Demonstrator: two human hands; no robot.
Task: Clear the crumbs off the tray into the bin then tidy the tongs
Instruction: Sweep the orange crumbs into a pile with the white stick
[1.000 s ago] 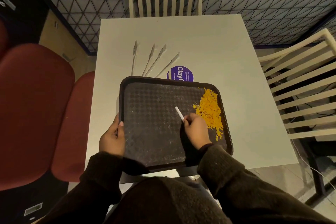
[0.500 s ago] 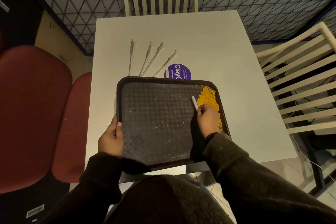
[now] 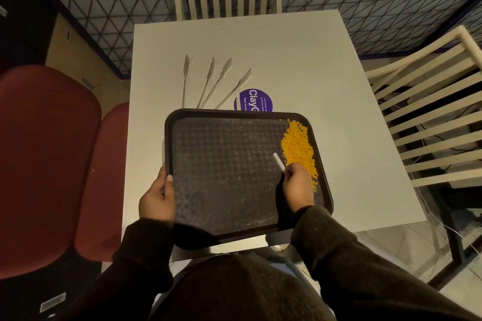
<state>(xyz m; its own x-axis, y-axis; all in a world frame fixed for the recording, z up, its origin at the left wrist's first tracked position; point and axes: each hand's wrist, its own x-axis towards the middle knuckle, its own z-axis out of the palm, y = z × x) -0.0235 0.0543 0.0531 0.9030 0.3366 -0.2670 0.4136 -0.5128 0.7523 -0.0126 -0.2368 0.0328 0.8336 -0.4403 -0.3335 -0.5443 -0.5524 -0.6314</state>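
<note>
A dark tray lay on the near part of a white table. The left hand gripped the tray's left rim. The right hand pinched a thin white stick, its far tip beside a heap of orange crumbs gathered along the tray's right side. Two pairs of metal tongs rested on the table just beyond the tray's far edge, next to a round purple sticker.
</note>
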